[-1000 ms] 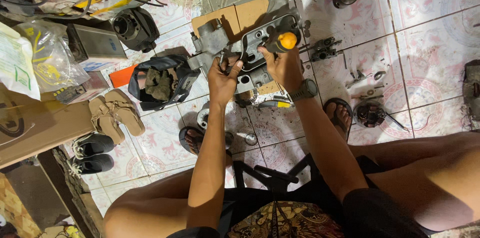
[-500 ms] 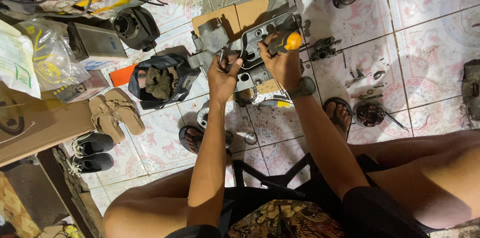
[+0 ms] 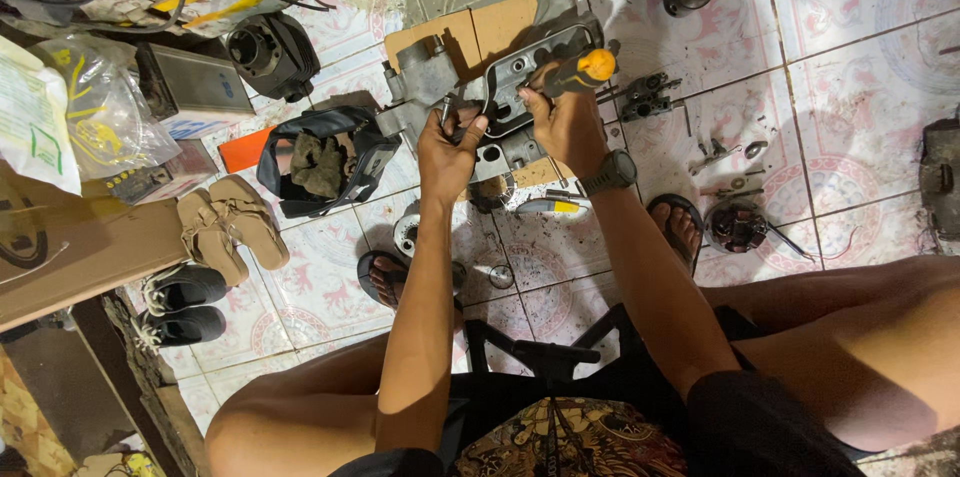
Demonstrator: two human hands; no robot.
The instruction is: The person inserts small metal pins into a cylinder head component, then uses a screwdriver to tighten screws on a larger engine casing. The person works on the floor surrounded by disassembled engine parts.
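I observed the right hand (image 3: pixel 568 122) closed around a screwdriver (image 3: pixel 578 71) with an orange-capped handle, its tip hidden against the grey metal engine casing (image 3: pixel 525 87). The left hand (image 3: pixel 450 147) was closed on a small dark part (image 3: pixel 462 117) at the casing's near edge; I could not tell what kind. The casing lay on cardboard (image 3: pixel 460 37) on the tiled floor (image 3: pixel 850 47), just ahead of both hands. I judged it heavy, rigid, probably oily; hold belongs on its outer rim. A black bag (image 3: pixel 320 162) lay left.
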